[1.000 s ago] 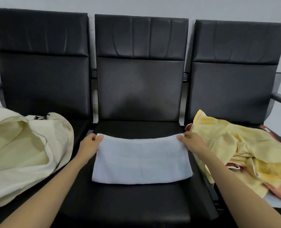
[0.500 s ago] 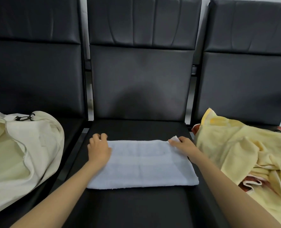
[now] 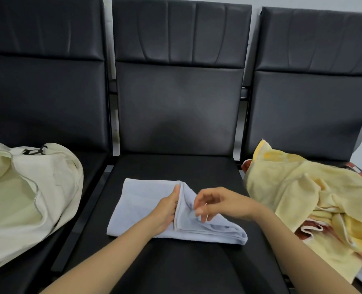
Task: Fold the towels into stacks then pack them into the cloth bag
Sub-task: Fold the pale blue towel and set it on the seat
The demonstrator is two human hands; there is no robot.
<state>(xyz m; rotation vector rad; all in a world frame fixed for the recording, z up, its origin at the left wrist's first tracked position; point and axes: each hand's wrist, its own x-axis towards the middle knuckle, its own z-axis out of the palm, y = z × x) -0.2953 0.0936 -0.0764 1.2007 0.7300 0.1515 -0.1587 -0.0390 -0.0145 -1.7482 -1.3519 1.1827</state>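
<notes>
Pale-blue towel (image 3: 146, 200) lies on black seat (image 3: 176, 264); left hand (image 3: 165, 211) grips its folded edge; right hand (image 3: 224, 203) hovers slack-fingered.

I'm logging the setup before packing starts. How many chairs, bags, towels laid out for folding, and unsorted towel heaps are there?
chairs: 3
bag: 1
blue towel laid out: 1
heap: 1 (the towels in it can't be counted)
Total: 6

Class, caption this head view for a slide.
Left hand grips a fold of the pale blue towel; right hand alongside.
</notes>
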